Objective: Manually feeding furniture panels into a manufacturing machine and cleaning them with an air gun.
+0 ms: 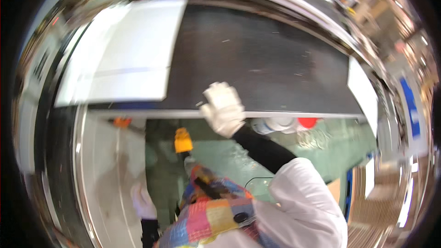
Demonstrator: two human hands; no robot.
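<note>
My right hand (223, 110), in a white glove, reaches over the near metal edge of a dark flat work surface (257, 59). Its fingers are stretched out with the thumb apart, and nothing shows in the grasp; whether the palm presses on the surface is unclear. Low at the left hangs my left hand (144, 202), also white-gloved, beside a pale panel (110, 165). Blur hides how its fingers are bent. A large glossy white sheet (133, 55) lies flat on the left part of the dark surface, away from both hands.
A yellow foot pedal (183, 140) stands on the green floor (257, 165). White buckets (280, 123) and a red one (307, 122) sit beneath the surface, near coiled pale cord (314, 138). Another white sheet (363, 89) is at the right end. Stacked brown cardboard (381, 193) stands lower right.
</note>
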